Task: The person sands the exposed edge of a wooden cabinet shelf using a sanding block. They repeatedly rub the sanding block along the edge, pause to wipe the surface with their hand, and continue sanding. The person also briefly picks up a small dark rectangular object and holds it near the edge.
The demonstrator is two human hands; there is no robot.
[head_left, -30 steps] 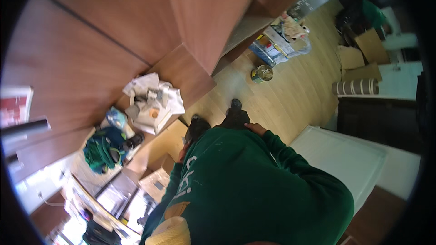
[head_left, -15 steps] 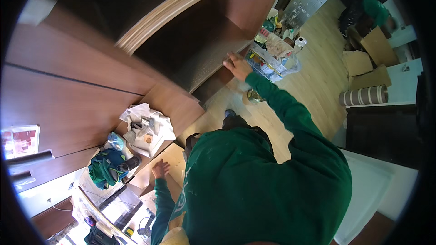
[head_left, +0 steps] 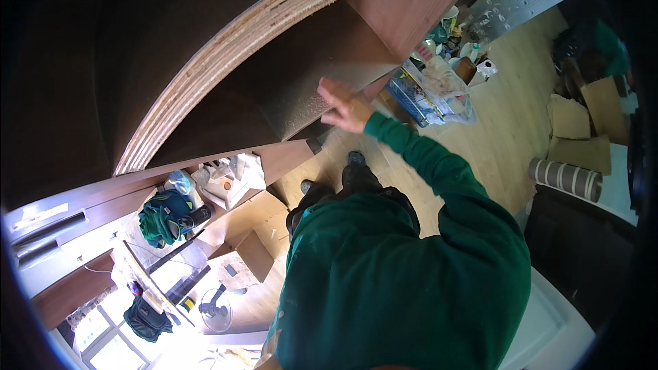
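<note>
My right hand (head_left: 346, 106) is at the front edge of a dark cabinet shelf (head_left: 308, 106) dusted with pale specks. Its fingers are stretched and slightly apart, and nothing shows in them. Whether the fingertips touch the shelf or hover just over it I cannot tell. A curved plywood edge (head_left: 240, 41) with bare pale layers arches above the shelf. Behind the hand rises a reddish-brown side panel (head_left: 411, 3). My left hand is out of the picture.
A blue crate (head_left: 417, 99) with plastic wrap and several bottles stands right of the cabinet, near a metal ladder (head_left: 528, 0). Cardboard (head_left: 596, 116) and a striped roll (head_left: 565, 178) lie far right. Lower left are an open box (head_left: 250, 260), a fan (head_left: 215, 312) and a backpack (head_left: 147, 318).
My right hand has moved left, further over the shelf edge. My left hand has gone out of view. The view has shifted, showing more of the plywood edge and less of the reddish-brown fronts.
</note>
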